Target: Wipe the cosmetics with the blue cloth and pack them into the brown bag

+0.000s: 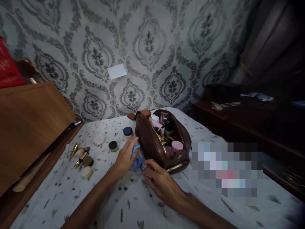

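Observation:
In the middle of the head view, both my hands work close to the near-left side of an unzipped brown bag point(149, 138). Crumpled blue material point(137, 163), cloth or thin plastic, shows between them. My left hand point(125, 157) is closed on one part of it. Curled fingers of my right hand point(158, 175) pinch its other side, where a small shiny bit shows blurred. Inside the bag stand cosmetics: a pink-lidded jar point(177, 146), a dark bottle point(169, 125) and a pale pink tube point(156, 124). Just left of the bag sits a blue-lidded jar point(128, 131).
A dark-lidded jar point(113, 146) and a clear round container point(99, 139) lie on the patterned sheet point(128, 203). Farther left are several gold-trimmed cosmetics point(81, 159). A wooden board point(28, 127) bounds the left; dark furniture point(221, 117) stands right. One right-hand patch is pixelated.

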`<state>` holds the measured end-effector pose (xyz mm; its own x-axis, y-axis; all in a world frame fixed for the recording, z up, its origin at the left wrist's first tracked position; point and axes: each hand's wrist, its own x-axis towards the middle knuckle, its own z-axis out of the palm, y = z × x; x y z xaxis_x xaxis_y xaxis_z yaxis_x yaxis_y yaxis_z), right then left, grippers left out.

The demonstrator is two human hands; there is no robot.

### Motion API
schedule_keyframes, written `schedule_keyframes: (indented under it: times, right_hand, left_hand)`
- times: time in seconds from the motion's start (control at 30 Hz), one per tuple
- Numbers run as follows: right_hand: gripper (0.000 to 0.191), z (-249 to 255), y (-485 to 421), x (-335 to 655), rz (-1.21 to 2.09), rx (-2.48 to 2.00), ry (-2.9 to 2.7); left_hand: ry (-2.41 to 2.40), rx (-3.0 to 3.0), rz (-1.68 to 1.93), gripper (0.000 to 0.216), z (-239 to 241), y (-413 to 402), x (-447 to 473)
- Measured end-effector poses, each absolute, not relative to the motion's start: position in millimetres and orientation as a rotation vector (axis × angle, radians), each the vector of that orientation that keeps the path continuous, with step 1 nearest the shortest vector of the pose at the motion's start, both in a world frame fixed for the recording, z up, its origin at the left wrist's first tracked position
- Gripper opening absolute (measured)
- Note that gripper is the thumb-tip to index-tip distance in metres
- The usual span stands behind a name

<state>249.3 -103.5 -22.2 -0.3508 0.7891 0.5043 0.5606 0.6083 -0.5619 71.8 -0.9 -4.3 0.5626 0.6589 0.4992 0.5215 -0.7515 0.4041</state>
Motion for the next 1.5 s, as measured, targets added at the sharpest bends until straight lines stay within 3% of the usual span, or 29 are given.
schedule_keyframes:
  times: [0.2,0.47,0.67,0.77,1.0,1.23,1.5]
  right_hand:
    - [0.021,-27,-100,240,0.475,-1.072,-2.045]
    - [0.016,-31,-88,203,0.644,-1.109,-1.964]
    - [0.018,-46,-82,194,0.744,-1.189,-1.803]
    - [0.017,-51,-82,196,0.759,-1.186,-1.82]
    - [0.019,-52,-80,199,0.699,-1.17,-1.932]
    - [0.02,-54,-80,200,0.66,-1.16,-1.921]
    - [0.019,-61,-79,198,0.664,-1.177,-1.81]
  left_hand:
    - [1.22,2.647,1.041,0.034,-19,9,29]
    - [1.472,2.597,0.948,0.047,-10,64,35]
    - [1.469,2.649,0.711,0.059,-4,111,66]
    - [1.43,2.69,0.558,0.054,-3,119,72]
    - [1.334,2.756,0.403,0.041,10,106,69]
    - [0.891,2.573,0.345,0.027,40,80,54]
    - [1.23,2.3,0.494,0.049,28,56,44]
